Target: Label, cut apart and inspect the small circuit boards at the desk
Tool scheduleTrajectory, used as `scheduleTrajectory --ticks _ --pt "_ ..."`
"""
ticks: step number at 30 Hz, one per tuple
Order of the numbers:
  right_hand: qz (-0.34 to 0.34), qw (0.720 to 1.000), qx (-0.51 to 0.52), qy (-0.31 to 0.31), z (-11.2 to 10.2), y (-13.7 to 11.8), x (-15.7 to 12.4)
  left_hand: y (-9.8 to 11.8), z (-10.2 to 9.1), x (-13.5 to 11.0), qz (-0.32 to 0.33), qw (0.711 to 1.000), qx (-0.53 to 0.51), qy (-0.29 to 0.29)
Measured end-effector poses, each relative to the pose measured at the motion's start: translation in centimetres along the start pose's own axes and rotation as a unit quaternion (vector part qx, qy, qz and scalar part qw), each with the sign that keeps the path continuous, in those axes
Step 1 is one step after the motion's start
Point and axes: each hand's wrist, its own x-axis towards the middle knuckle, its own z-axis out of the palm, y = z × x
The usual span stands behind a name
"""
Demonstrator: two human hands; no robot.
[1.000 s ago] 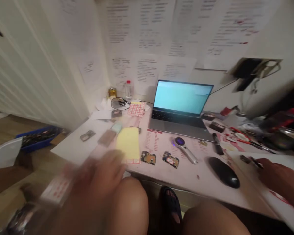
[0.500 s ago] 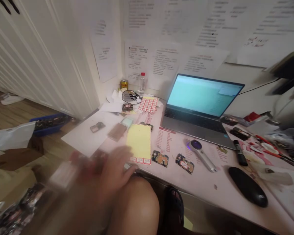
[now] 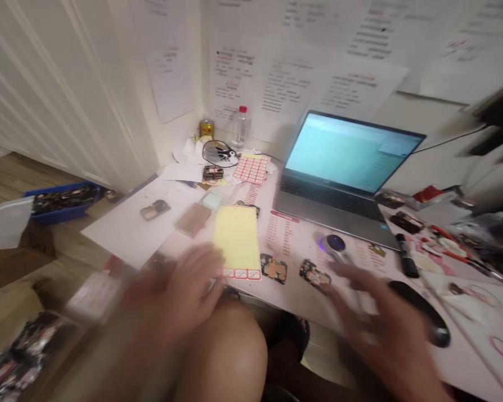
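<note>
At the near desk edge my left hand (image 3: 193,279) lies blurred, its thumb apart from its fingers, beside the lower left of a yellow label sheet (image 3: 237,240) with a row of red-framed stickers. I see nothing clearly held in it. My right hand (image 3: 381,318) is smeared by motion, fingers apart, reaching over the desk. Its thumb tip is close to a phone circuit board (image 3: 314,272); whether they touch I cannot tell. The fingers partly cover the handle of a white device with a purple-lit round head (image 3: 334,243). A second circuit board (image 3: 274,268) sits beside the sheet.
A laptop (image 3: 331,212) stands open behind. A black mouse (image 3: 436,324), a black marker (image 3: 407,257) and pliers (image 3: 456,245) are at right. White paper (image 3: 126,234), a brown block (image 3: 193,219) and a red-capped bottle (image 3: 241,127) are at left. A blue tray (image 3: 61,215) sits on the floor.
My right hand has come into view from the lower right, over the desk near the circuit board and the lit device. My left hand stays by the yellow sheet. The camera has shifted slightly.
</note>
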Motion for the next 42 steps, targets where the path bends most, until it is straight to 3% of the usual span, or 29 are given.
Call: scheduleTrajectory --ticks 4,8,12,20,29,33,37,40,42 --pt "-0.081 0.991 0.011 -0.105 5.2 -2.4 2.7 -1.0 0.2 0.1 0.005 1.000 0.000 0.012" --pt "-0.083 0.986 -0.019 -0.146 5.9 -2.8 4.8 -1.6 0.5 0.3 0.005 1.000 0.001 0.024" --pt "-0.081 0.987 -0.067 -0.123 5.3 -1.8 5.6 -1.3 0.8 0.4 0.033 0.998 0.012 0.050" --pt "-0.084 0.990 -0.083 -0.078 7.2 -0.4 4.9 0.0 1.4 -0.9 0.064 0.997 0.037 0.003" --pt "-0.103 0.988 -0.110 -0.030 8.2 1.0 4.9 0.3 -1.6 -2.6 0.045 0.992 0.097 -0.068" --pt "-0.109 0.991 -0.074 0.011 8.0 0.6 4.9 0.8 -0.5 -1.9 0.053 0.996 0.063 -0.017" --pt "-0.056 0.992 0.068 0.087 7.0 -1.7 4.1 1.5 0.5 -0.8 0.033 0.999 0.018 -0.039" --pt "0.028 0.973 0.227 0.019 6.5 -3.7 3.1 1.5 0.6 -0.3 0.006 1.000 -0.011 -0.022" --pt "0.037 0.950 0.306 -0.057 6.6 -4.8 2.8 1.2 0.4 0.0 0.004 1.000 -0.020 0.001"
